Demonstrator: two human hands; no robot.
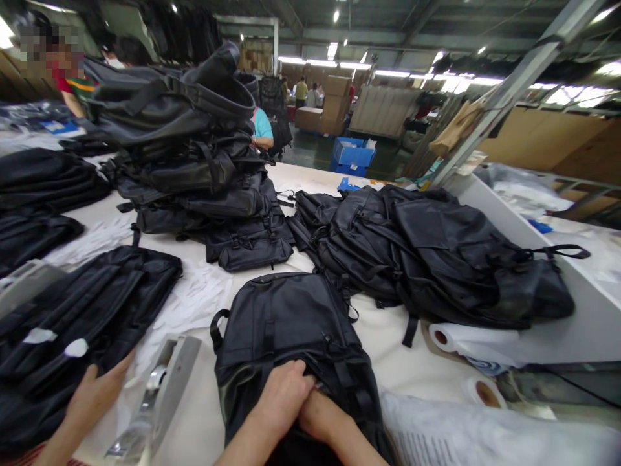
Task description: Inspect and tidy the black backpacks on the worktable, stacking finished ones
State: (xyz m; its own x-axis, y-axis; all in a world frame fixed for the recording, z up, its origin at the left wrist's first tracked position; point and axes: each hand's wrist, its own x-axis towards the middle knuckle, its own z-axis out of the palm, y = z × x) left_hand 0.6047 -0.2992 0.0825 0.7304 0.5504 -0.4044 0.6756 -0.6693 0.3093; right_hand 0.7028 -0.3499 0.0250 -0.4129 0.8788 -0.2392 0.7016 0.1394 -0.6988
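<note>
Left of our hands: a co-worker's hand [97, 391], thumb up against a strapped backpack [114, 288], with a grey metal device [178, 382] between it and us. At centre: our left hand [285, 391], back upward, fingers curled down, meeting our right hand [321, 414], whose fingers are hidden, so we cannot tell whether either pinches material; beneath both, one black backpack [291, 314], long axis running away from us, round-cornered end pointing forward. Right of our hands: a white roll [485, 342], a heap of black bags [436, 252] beyond.
</note>
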